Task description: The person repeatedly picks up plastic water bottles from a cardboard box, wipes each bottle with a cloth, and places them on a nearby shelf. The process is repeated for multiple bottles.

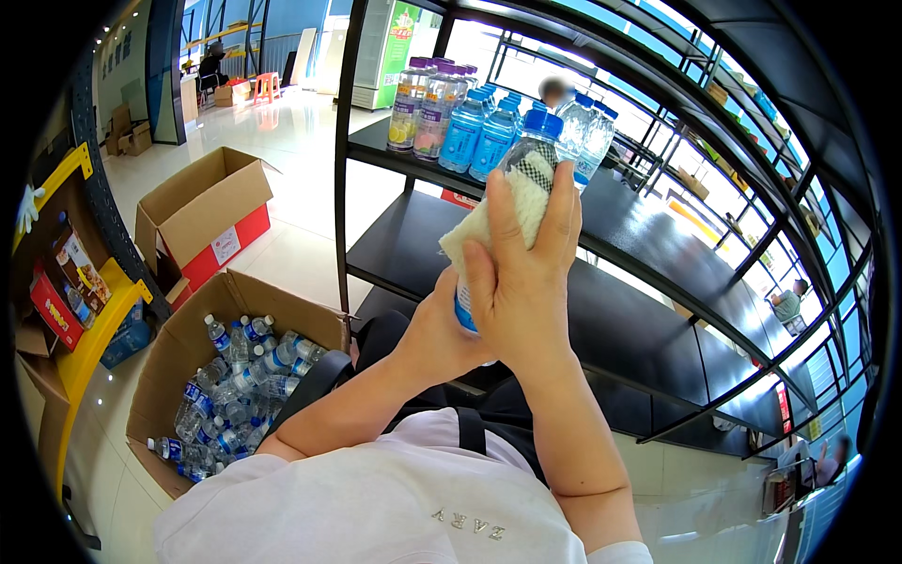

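A clear plastic bottle (542, 125) with a blue cap is tilted in front of me, over the shelf edge. My left hand (442, 328) grips it around the lower part. A cream cloth (530, 189) with a black-and-white checked part lies against the bottle's side. Pressed over that cloth, my right hand (528, 275) holds it to the bottle with spread fingers. Much of the bottle's label is hidden by the cloth and hands. Behind it, blue-capped water bottles (463, 134) and purple-capped drink bottles (406, 106) stand in rows on a black shelf (634, 204).
An open cardboard box (151, 395) at my left holds many plastic bottles (243, 381). Beyond it stands a red-and-brown carton (204, 211). A yellow-beamed rack (106, 331) rises at far left. Black shelf posts (343, 211) frame the space ahead. Other people sit in the background.
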Motion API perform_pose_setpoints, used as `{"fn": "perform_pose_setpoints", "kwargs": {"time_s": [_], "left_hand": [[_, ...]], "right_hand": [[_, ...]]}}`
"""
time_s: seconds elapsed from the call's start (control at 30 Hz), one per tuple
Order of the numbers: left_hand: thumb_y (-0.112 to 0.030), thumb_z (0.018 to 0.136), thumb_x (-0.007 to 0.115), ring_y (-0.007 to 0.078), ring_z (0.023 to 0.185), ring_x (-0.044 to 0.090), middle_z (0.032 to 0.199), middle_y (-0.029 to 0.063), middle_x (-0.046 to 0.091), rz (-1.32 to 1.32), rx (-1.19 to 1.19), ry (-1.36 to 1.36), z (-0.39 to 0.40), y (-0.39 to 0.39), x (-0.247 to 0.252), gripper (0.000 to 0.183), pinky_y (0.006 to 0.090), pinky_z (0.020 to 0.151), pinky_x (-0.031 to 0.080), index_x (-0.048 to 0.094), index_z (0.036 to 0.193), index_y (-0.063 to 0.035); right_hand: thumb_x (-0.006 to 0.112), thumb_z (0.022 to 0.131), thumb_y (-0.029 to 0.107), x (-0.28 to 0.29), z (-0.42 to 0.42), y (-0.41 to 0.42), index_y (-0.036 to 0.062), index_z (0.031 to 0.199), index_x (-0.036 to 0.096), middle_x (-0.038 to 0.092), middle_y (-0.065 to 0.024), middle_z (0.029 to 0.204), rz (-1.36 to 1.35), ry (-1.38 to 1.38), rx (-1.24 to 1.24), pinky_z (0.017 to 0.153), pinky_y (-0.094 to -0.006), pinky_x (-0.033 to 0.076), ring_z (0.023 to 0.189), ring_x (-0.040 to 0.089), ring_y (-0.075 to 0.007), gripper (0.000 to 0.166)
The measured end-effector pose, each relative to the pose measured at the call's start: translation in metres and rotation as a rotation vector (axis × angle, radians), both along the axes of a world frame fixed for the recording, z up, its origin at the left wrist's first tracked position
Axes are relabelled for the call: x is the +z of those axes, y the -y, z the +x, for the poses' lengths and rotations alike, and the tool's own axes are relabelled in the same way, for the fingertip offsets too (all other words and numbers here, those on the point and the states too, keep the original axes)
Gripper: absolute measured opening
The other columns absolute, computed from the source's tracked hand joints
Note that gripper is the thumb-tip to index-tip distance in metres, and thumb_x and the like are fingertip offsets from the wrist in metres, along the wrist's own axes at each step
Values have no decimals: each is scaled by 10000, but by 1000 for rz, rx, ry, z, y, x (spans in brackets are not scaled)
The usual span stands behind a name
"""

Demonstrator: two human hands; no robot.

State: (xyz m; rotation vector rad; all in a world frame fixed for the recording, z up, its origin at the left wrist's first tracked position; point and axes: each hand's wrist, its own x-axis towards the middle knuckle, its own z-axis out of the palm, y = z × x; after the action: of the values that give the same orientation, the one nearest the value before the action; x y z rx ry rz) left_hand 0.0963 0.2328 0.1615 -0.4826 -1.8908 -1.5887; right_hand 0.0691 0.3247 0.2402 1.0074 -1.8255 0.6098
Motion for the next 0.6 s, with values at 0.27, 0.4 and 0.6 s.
{"fn": "perform_pose_setpoints", "kwargs": {"time_s": [0.27,0.4,0.6], "left_hand": [[-182,696,711,276,1038,506,1135,170,478,-3,-29,-128,-15,2,-7,748,339,848,406,248,1247,21],[-181,698,710,283,1016,521,1117,177,491,-3,-20,-76,-13,0,-5,740,341,842,411,253,1242,26],[-222,640,754,277,1027,525,1106,192,509,-41,6,-50,-8,3,-9,810,334,858,409,275,1239,38]], "right_hand": [[587,753,145,-6,11,-2,150,1259,433,117,-308,1349,96,32,-51,968,-516,238,1195,199,-515,529],[588,753,152,-8,8,-2,113,1281,391,108,-317,1346,77,52,-63,966,-520,238,1197,194,-518,564],[596,756,184,-8,-4,0,80,1305,331,99,-315,1344,-66,106,24,948,-504,279,1181,227,-516,618]]}}
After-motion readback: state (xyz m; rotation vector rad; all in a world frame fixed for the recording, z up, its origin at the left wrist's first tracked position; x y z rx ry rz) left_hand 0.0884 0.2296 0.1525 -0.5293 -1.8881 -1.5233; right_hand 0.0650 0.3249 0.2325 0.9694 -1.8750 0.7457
